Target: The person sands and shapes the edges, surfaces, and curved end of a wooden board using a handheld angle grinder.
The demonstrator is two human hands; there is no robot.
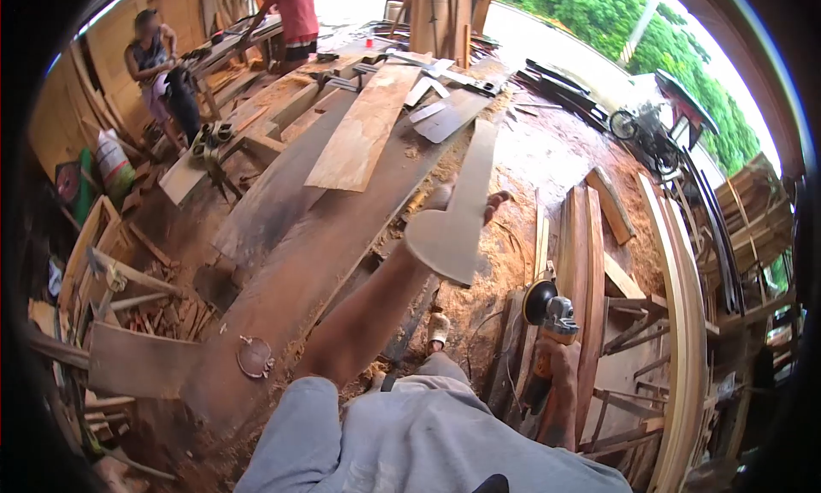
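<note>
A flat wooden piece (462, 206), long and narrow with a wide rounded near end, is held up over the bench edge. My left hand (496, 206) grips it from beneath; fingertips show past its right edge, while the palm is hidden behind the wood. Off to the right, my right hand (560, 362) is wrapped around an angle grinder (560, 317). A round dark sanding disc (539, 302) is fitted to the grinder, facing left and apart from the wooden piece. Whether the disc spins I cannot tell.
A wide plank bench (291, 296) carries a loose board (368, 134), metal clamps and a round disc (254, 356). Long timbers (590, 271) stand at right. Sawdust and a cord cover the floor. Two people (154, 65) are at the back left; a motorcycle (654, 138) is outside.
</note>
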